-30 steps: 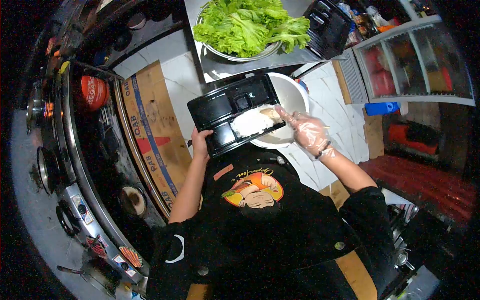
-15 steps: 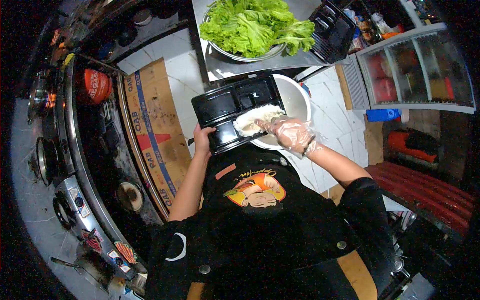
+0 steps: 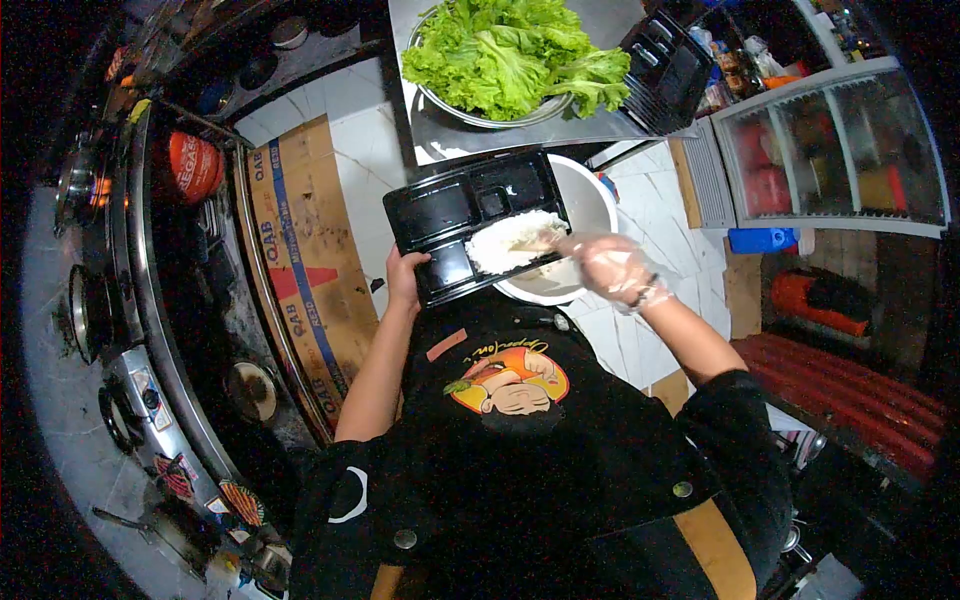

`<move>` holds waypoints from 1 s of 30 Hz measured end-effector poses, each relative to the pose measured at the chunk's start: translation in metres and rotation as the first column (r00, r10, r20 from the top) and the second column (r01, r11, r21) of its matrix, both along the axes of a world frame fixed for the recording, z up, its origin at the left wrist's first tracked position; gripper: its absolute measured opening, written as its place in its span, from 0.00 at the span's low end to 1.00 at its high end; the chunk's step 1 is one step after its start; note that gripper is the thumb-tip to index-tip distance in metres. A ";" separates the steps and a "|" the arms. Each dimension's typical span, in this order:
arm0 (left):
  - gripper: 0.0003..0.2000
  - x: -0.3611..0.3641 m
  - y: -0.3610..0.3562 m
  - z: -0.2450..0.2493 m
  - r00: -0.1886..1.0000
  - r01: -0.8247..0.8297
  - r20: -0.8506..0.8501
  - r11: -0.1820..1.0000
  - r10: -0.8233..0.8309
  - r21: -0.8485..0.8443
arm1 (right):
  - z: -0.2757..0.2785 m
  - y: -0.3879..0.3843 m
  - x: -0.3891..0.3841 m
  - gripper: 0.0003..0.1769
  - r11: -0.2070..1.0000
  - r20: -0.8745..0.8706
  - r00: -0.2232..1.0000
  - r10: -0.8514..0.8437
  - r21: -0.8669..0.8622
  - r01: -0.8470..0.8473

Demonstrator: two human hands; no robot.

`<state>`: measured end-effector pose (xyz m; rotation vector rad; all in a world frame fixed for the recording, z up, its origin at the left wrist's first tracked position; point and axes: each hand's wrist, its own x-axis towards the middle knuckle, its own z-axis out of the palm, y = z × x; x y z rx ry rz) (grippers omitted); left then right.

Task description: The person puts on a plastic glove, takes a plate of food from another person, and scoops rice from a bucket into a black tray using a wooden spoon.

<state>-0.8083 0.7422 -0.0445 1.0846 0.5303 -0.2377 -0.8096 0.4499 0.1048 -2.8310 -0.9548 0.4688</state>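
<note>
A black compartment tray [image 3: 430,208] is held at its left edge by my left hand [image 3: 405,282], thumb over the rim and fingers out of sight beneath. White rice [image 3: 512,243] lies heaped in the tray's lower right compartment. My right hand [image 3: 612,268], in a clear plastic glove, is at the right end of the rice with its fingers pointing toward it. Motion blurs those fingers, so I cannot tell whether they hold anything. Behind and below the tray's right side is a large white bucket [image 3: 596,195], partly covered by tray and hand.
Leafy green lettuce [image 3: 510,60] fills a bowl on the metal table [image 3: 470,140] ahead. Stacked black trays [image 3: 668,75] stand at that table's right. A stove counter [image 3: 195,420] with pans runs along my left, beside flattened cardboard [image 3: 300,260]. A glass-fronted cabinet [image 3: 820,150] is at right.
My right hand has drawn back a little to the right from the rice, uncovering more of the heap. My left hand and the tray stay nearly in place.
</note>
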 end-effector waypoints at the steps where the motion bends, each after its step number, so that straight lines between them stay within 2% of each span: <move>1: 0.15 -0.001 0.000 0.005 1.000 -0.007 -0.007 1.000 0.007 -0.020 | 0.010 -0.009 0.000 0.27 0.992 0.007 0.993 -0.121 0.020 0.121; 4: 0.16 -0.008 0.011 0.008 0.999 -0.020 -0.035 0.999 0.018 -0.041 | 0.023 -0.031 -0.001 0.22 0.890 0.100 0.885 -0.454 0.020 0.455; 5: 0.17 -0.010 0.016 0.010 0.998 -0.010 -0.055 0.999 0.007 -0.047 | 0.022 -0.035 0.000 0.21 0.836 0.074 0.834 -0.546 -0.002 0.548; 6: 0.17 -0.015 0.020 0.012 0.999 -0.018 -0.052 0.999 0.016 -0.045 | 0.013 -0.036 0.003 0.21 0.841 0.075 0.838 -0.540 0.001 0.541; 8: 0.18 -0.023 0.026 0.039 0.998 -0.025 -0.059 0.999 0.027 0.023 | -0.021 -0.040 0.009 0.18 0.743 -0.068 0.747 -0.661 -0.195 0.640; 9: 0.18 -0.028 0.031 0.042 0.994 -0.039 -0.098 0.999 0.039 0.004 | -0.036 -0.037 0.018 0.16 0.722 -0.196 0.698 -0.688 -0.276 0.634; 10: 0.18 -0.031 0.033 0.042 0.994 -0.042 -0.104 0.999 0.043 0.012 | -0.053 -0.038 0.019 0.16 0.727 -0.205 0.700 -0.684 -0.274 0.630; 12: 0.18 -0.035 0.039 0.043 0.996 -0.046 -0.080 0.998 0.049 0.040 | -0.082 -0.037 0.021 0.15 0.849 -0.075 0.849 -0.523 -0.132 0.512; 13: 0.18 -0.038 0.041 0.043 0.998 -0.048 -0.039 0.999 0.049 0.024 | -0.076 -0.028 0.028 0.15 0.889 0.043 0.889 -0.457 -0.021 0.458; 14: 0.18 -0.040 0.042 0.043 0.998 -0.052 -0.046 0.998 0.053 0.033 | -0.064 -0.015 0.035 0.15 0.891 0.032 0.891 -0.453 -0.017 0.454; 15: 0.18 -0.041 0.042 0.042 0.996 -0.054 -0.072 0.997 0.058 0.058 | -0.050 -0.001 0.041 0.16 0.869 0.077 0.884 -0.461 0.240 0.432; 16: 0.19 -0.042 0.040 0.042 0.993 -0.053 -0.096 0.995 0.061 0.081 | -0.045 0.012 0.047 0.17 0.794 0.118 0.869 -0.481 0.478 0.375; 18: 0.19 -0.041 0.032 0.053 0.991 -0.048 -0.116 0.993 0.061 0.108 | -0.056 0.032 0.063 0.19 0.819 0.039 0.983 -0.180 0.560 0.127; 19: 0.20 -0.041 0.028 0.058 0.990 -0.045 -0.129 0.990 0.063 0.132 | -0.053 0.042 0.068 0.20 0.890 0.054 0.998 -0.043 0.455 0.014; 20: 0.20 -0.041 0.027 0.056 0.990 -0.045 -0.128 0.990 0.062 0.134 | -0.067 0.047 0.074 0.18 0.892 0.026 0.999 0.022 0.451 -0.032; 22: 0.22 -0.043 0.024 0.052 0.995 -0.058 -0.081 0.997 0.062 0.046 | -0.083 0.051 0.084 0.15 0.898 0.044 0.997 0.059 0.434 -0.072; 23: 0.12 -0.044 0.021 0.055 0.988 -0.106 -0.110 0.994 0.109 0.025 | -0.086 0.052 0.088 0.15 0.896 0.044 0.997 0.066 0.436 -0.079; 26: 0.08 -0.048 0.023 0.052 0.993 -0.082 -0.092 0.996 0.080 -0.020 | -0.089 0.048 0.089 0.13 0.916 0.025 0.995 0.096 0.388 -0.098; 28: 0.07 -0.049 0.020 0.055 0.988 -0.115 -0.102 0.993 0.115 0.002 | -0.085 0.045 0.086 0.13 0.881 0.148 0.989 0.013 0.466 -0.082; 30: 0.06 -0.048 0.021 0.057 0.982 -0.151 -0.108 0.988 0.153 0.026 | -0.066 0.037 0.077 0.12 0.861 0.163 0.987 -0.002 0.502 -0.081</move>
